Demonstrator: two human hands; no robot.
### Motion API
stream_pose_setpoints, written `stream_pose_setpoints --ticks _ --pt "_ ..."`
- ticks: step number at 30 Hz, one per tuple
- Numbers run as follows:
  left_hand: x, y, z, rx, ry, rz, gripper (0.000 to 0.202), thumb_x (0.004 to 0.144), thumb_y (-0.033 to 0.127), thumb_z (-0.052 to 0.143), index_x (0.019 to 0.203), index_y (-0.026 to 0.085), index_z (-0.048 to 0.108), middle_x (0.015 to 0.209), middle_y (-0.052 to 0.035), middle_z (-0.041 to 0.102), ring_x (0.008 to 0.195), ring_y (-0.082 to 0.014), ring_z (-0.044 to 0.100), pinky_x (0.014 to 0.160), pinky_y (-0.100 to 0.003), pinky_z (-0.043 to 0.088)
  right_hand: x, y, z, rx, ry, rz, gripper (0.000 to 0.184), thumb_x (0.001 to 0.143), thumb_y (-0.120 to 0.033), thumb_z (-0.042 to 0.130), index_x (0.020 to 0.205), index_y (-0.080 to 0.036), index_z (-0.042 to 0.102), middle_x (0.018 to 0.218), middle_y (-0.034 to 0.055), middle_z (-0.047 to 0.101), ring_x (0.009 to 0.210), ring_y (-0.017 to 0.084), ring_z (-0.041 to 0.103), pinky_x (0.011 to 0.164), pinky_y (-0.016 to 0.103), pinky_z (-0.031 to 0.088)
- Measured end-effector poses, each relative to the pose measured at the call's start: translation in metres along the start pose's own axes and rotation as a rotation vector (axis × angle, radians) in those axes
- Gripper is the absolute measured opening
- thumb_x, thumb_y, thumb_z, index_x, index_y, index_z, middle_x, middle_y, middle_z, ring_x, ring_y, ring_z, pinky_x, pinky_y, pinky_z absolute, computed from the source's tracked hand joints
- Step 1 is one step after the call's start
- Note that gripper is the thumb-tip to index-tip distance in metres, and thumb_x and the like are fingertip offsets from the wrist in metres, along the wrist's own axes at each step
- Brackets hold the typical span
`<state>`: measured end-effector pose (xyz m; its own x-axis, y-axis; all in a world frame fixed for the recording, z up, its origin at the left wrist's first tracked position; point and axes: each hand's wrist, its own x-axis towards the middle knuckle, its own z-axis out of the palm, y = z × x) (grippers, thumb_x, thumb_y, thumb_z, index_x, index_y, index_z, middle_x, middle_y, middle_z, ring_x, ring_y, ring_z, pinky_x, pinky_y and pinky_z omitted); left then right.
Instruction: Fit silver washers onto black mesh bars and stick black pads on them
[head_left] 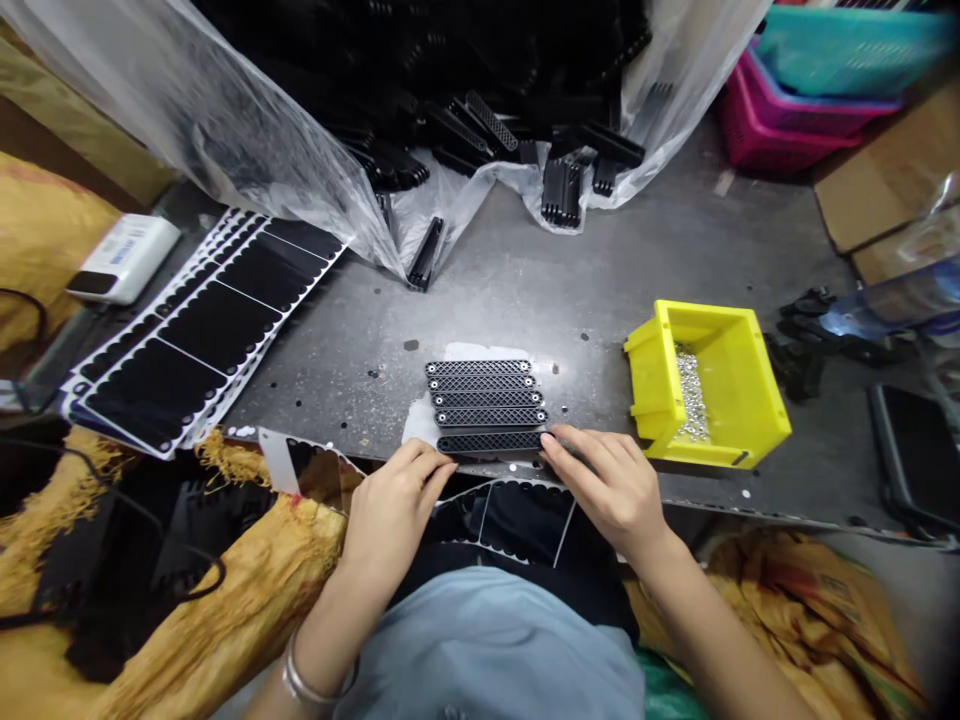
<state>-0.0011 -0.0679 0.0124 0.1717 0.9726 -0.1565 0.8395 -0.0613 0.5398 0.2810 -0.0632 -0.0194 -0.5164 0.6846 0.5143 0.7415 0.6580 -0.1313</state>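
Note:
Several black lattice bars (486, 399) lie in a neat stack of rows at the table's front edge, most with a light metal-looking spot at each end. The nearest lattice bar (491, 442) sits slightly apart and shows no such spots. My right hand (611, 485) pinches its right end between thumb and forefinger. At its left end, my left hand (397, 500) has thumb and forefinger pressed together by the near edge; whatever they hold is hidden. A yellow bin (750, 400) with small shiny metal parts (691, 395) stands to the right.
Black parts spill from a clear plastic bag (292, 150) at the back. Black sticker sheets (217, 320) lie left, beside a white device (126, 258). Pink baskets (780, 120) and a cardboard box (885, 170) stand far right. A dark phone-like slab (919, 450) lies right.

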Motion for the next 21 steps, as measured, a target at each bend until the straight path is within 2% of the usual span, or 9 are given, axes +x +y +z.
stream_pose_setpoints --ticks 3,6,8,11,16,18,21 --pt "0.004 0.002 -0.001 0.023 -0.041 -0.087 0.016 0.101 0.032 0.06 0.091 0.025 0.071 0.1 0.0005 0.072 0.08 -0.0179 0.069 0.07 -0.028 0.044 0.003 -0.001 -0.002 0.001 0.014 0.0 0.038 0.093 -0.01 0.073 0.13 -0.011 0.065 0.116 0.0152 0.078 0.099 0.025 0.069 0.082 0.038 0.051" --pt "0.007 -0.002 -0.005 -0.021 -0.073 -0.106 0.016 0.099 0.034 0.061 0.089 0.024 0.067 0.095 0.0002 0.069 0.083 -0.0188 0.067 0.07 -0.029 0.042 0.004 0.0 -0.003 -0.015 0.001 -0.011 0.035 0.096 -0.011 0.069 0.13 -0.011 0.066 0.119 0.015 0.077 0.1 0.025 0.069 0.083 0.038 0.051" --pt "0.008 -0.006 -0.009 -0.103 -0.075 -0.092 0.017 0.098 0.036 0.061 0.087 0.024 0.066 0.09 0.0006 0.066 0.081 -0.018 0.065 0.07 -0.029 0.043 0.002 0.001 -0.003 -0.021 -0.026 -0.024 0.034 0.098 -0.009 0.064 0.132 -0.011 0.065 0.123 0.0157 0.076 0.103 0.025 0.069 0.084 0.038 0.051" --pt "0.008 -0.009 -0.014 -0.291 -0.009 -0.081 0.022 0.099 0.042 0.06 0.088 0.023 0.067 0.088 0.0002 0.064 0.079 -0.0164 0.063 0.071 -0.027 0.046 0.002 0.002 -0.002 -0.018 -0.045 -0.04 0.033 0.1 -0.008 0.06 0.132 -0.011 0.065 0.125 0.0157 0.075 0.104 0.025 0.069 0.084 0.038 0.051" --pt "0.015 -0.007 -0.01 -0.421 0.095 -0.112 0.025 0.097 0.043 0.061 0.084 0.021 0.063 0.088 -0.0015 0.062 0.08 -0.0159 0.061 0.062 -0.024 0.045 0.006 0.001 -0.001 0.039 0.014 -0.007 0.03 0.097 -0.012 0.069 0.126 -0.012 0.067 0.117 0.0135 0.078 0.098 0.023 0.071 0.08 0.037 0.052" --pt "0.02 -0.008 -0.005 -0.48 0.085 -0.128 0.027 0.095 0.044 0.062 0.082 0.021 0.06 0.087 -0.0018 0.06 0.079 -0.0157 0.06 0.06 -0.023 0.045 0.008 0.001 -0.002 0.05 0.015 -0.001 0.031 0.096 -0.012 0.07 0.126 -0.013 0.066 0.116 0.0134 0.078 0.096 0.023 0.071 0.08 0.036 0.052" --pt "0.029 -0.011 -0.001 -0.667 0.008 -0.177 0.029 0.09 0.046 0.068 0.085 0.021 0.056 0.088 -0.0006 0.058 0.074 -0.0137 0.059 0.056 -0.022 0.049 0.01 0.0 -0.004 0.059 0.011 0.003 0.032 0.096 -0.012 0.07 0.128 -0.013 0.066 0.115 0.0141 0.078 0.095 0.022 0.072 0.079 0.036 0.053"
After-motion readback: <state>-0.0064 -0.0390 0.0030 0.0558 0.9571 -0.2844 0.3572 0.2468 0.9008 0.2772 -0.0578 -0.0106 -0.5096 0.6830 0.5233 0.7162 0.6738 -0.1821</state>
